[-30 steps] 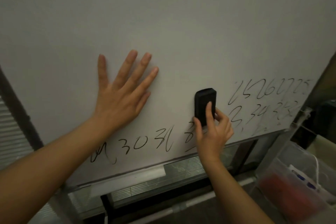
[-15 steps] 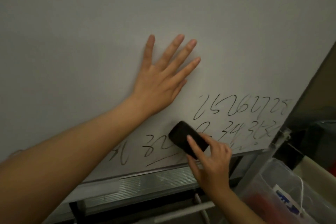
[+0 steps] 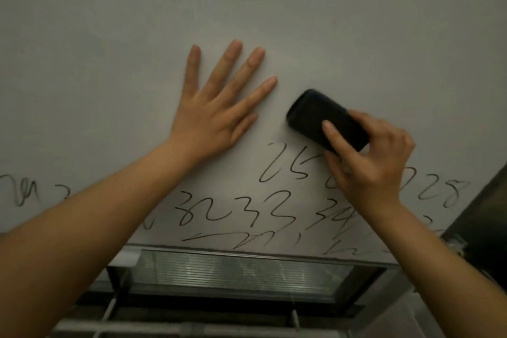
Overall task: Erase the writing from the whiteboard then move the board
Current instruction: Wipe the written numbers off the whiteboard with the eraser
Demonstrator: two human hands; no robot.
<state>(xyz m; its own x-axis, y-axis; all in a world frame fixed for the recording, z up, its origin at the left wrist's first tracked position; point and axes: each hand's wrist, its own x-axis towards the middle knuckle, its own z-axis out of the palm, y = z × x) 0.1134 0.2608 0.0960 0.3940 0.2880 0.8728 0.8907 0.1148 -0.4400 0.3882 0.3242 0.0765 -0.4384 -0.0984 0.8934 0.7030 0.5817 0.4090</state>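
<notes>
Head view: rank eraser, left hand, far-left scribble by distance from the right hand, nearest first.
1. Eraser: held in the right hand.
2. Left hand: flat on the whiteboard, to its left.
3. Far-left scribble: at the left edge.

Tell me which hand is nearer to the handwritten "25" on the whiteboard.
Right. The right hand, gripping the black eraser, sits just right of the "25", nearly touching it. The left hand lies flat on the whiteboard, up and to its left.

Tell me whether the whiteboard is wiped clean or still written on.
Still written on: the whiteboard has black numbers along its lower part, below the eraser in the right hand.
</notes>
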